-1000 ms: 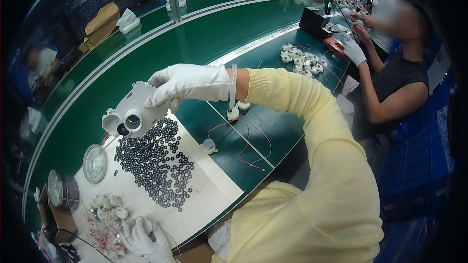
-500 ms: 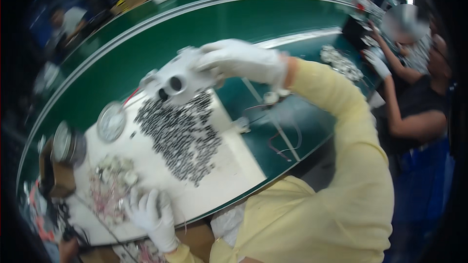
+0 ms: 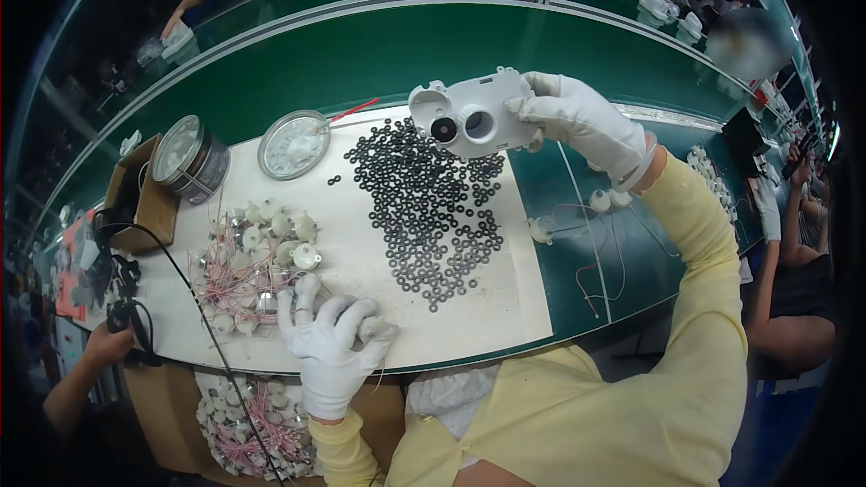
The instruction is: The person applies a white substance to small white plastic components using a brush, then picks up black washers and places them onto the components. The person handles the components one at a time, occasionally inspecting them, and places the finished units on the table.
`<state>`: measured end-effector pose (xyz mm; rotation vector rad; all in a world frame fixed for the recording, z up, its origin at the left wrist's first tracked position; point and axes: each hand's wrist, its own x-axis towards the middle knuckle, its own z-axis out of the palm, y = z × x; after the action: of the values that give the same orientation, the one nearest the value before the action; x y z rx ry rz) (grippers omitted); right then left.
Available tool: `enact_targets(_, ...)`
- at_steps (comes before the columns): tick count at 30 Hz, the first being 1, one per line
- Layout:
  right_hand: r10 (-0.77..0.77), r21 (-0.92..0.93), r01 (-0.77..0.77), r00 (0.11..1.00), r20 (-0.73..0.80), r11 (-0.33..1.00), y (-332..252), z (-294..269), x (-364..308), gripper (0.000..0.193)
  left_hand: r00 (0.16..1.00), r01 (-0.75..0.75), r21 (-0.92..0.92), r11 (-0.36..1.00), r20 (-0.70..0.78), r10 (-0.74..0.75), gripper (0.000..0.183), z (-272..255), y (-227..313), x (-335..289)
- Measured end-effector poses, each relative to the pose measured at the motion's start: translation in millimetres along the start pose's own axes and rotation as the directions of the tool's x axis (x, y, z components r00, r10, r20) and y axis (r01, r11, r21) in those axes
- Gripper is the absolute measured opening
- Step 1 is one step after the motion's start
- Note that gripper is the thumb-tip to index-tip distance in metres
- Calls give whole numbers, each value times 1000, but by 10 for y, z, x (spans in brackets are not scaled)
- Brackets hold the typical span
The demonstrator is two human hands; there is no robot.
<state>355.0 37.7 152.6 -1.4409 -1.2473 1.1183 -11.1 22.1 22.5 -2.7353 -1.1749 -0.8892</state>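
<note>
My right hand (image 3: 586,122), in a white glove, grips a white plastic housing (image 3: 503,108) by its right end above the table. Two round openings face me; a black rubber ring (image 3: 443,130) sits in the left one, and the other is a hollow tube. Below the housing spreads a heap of small black rings (image 3: 419,207). My gloved left hand (image 3: 329,343) is beside a pile of small white motors with pink wires (image 3: 248,261). Its curled fingers hold a small pale motor (image 3: 374,331), partly hidden, with a thin wire hanging down.
A round clear dish (image 3: 295,144) with white matter, a tub (image 3: 191,158) and a cardboard box (image 3: 144,194) stand at left. A black cable (image 3: 194,293) crosses the near left. Another box of motors (image 3: 257,424) sits below the table edge. Co-workers' arms (image 3: 767,216) show at right and left.
The view has swung, so the table appears further right. My right hand still grips the housing, whose openings now face me more squarely. My left hand's fingers have curled in beside the motor pile.
</note>
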Motion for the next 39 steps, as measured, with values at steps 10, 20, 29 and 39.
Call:
enact_targets(10, 23, -16, -23, 1000, -6, 1000, -24, 15, -31, 54, 1000, 0, 4, 1000, -9, 0, 25, 12, -6, -17)
enact_targets(20, 7, -116, -7, 1000, 2, 993, -59, 47, -78, 54, 1000, 6, -14, 1000, -6, -6, 28, 33, -24, -41)
enact_targets(29, -68, -216, 59, 997, -34, 974, -66, 130, -87, 50, 1000, -3, -9, 1000, -19, 3, 27, 44, -35, -54)
enact_targets(39, -369, -264, 307, 900, -233, 914, -421, -175, 21, 41, 1000, 17, -22, 1000, 10, -17, 27, -23, -4, -29)
